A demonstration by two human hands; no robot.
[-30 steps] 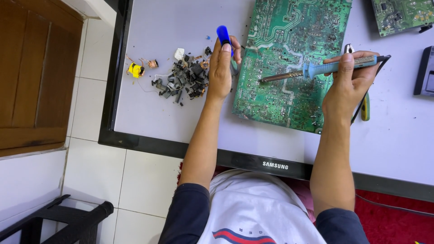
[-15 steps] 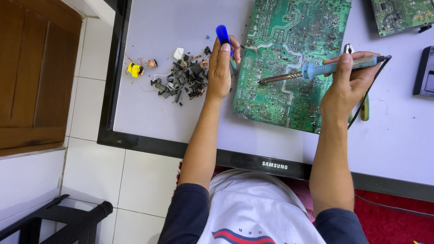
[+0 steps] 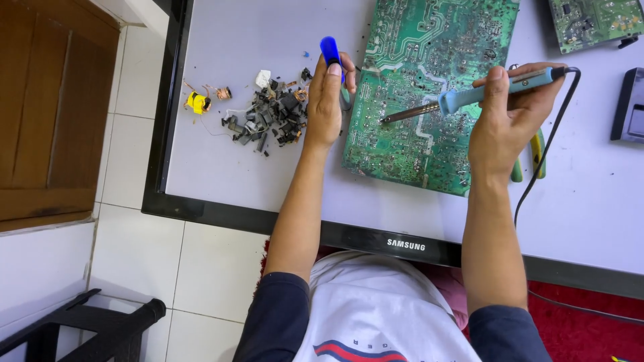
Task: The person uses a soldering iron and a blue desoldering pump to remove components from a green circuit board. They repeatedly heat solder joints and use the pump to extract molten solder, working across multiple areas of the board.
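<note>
Soldering iron (image 3: 469, 97) in right hand (image 3: 506, 117)

We see our two bare forearms reaching forward from dark sleeves pushed up near the elbows, roughly parallel and well apart. Our left hand (image 3: 325, 100) lies palm down, wrist straight, fingers curled together around what it grips, the thumb pressed up along the top of the grip. Our right hand (image 3: 508, 117) is held higher, wrist bent slightly inward, fingers wrapped over a shaft, the thumb lying on its near side and pointing left toward the left hand.
</note>
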